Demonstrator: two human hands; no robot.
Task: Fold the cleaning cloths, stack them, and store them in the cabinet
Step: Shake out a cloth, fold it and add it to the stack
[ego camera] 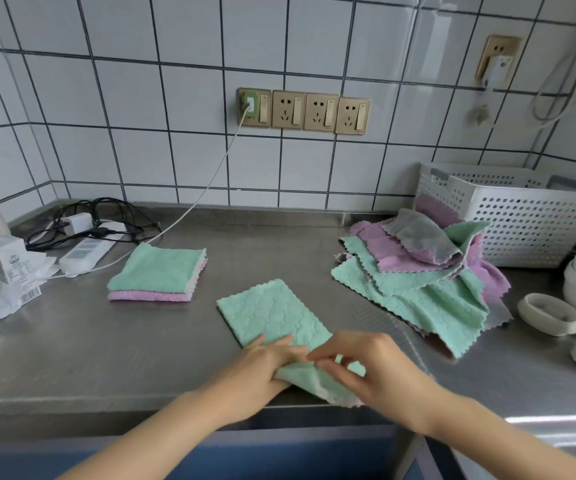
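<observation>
A green cleaning cloth [272,311] lies on the steel counter [106,348] near the front edge, its near end lifted and partly turned over. My left hand [262,365] pinches that near end from the left, and my right hand [369,368] grips the same end from the right. A small stack of folded cloths [158,271], green on top and purple beneath, sits to the left. A loose pile of unfolded green, purple and grey cloths [421,271] lies to the right. No cabinet is visible.
A white perforated basket [521,216] stands behind the pile. White bowls and a ring-shaped dish [549,313] sit at the far right. A power strip [82,254] with tangled cables, a small box and plastic wrapping crowd the left. Wall sockets are above.
</observation>
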